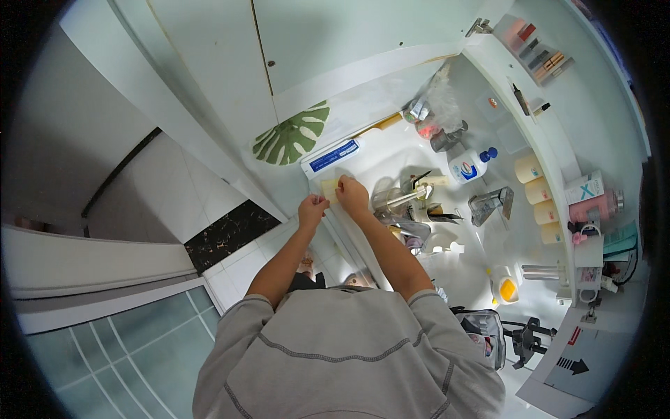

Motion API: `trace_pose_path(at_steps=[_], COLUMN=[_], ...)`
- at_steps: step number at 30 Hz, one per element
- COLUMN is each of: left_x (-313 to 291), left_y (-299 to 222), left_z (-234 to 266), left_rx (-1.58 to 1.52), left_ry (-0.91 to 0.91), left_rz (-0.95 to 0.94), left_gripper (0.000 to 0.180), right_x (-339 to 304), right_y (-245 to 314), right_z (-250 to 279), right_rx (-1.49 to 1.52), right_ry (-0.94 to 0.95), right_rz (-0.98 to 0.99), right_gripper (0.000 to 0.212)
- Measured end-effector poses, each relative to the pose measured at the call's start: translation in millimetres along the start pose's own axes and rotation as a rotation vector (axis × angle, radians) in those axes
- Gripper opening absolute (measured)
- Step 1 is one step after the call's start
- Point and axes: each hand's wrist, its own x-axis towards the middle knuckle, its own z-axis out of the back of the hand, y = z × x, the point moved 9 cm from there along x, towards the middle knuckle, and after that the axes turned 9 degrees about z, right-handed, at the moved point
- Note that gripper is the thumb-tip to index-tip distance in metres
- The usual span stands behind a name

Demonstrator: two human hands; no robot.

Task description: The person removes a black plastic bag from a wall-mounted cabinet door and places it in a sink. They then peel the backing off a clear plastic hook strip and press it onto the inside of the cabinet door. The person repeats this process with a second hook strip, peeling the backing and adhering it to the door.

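Observation:
Both my hands meet in front of me over the near edge of a white counter. A small, flat, pale yellow piece shows between them; its material is too small to tell. My right hand closes its fingers at the right edge of this piece. Fingertips pinched together, my left hand is just below and left of it; what it pinches, if anything, is too small to make out. Behind the hands lies a long white and blue box, apart from them.
Right of my hands stand a glass jar with sticks and a white bottle with blue pump. A clear plastic bag leans in the corner. Shelves at right hold yellow-lidded pots. A dark marble threshold crosses the floor at left.

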Motion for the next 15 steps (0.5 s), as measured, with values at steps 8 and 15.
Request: trace_pose_path(at_steps=[8,15], left_x=[7.5,13.0], left_y=[15.7,22.6], left_z=[-2.1,-6.0], left_rx=[-0.054,-0.129], left_ry=[0.041,0.09], left_rz=[0.113,0.14], left_gripper=[0.008,0.009], right_x=[1.0,-17.2], right_y=[-24.9,-68.1], right_z=[-2.1,-21.7], right_rx=[0.08,1.193], right_ry=[0.112,0.086], right_rz=[-0.176,-0.78], right_gripper=[0.008,0.012])
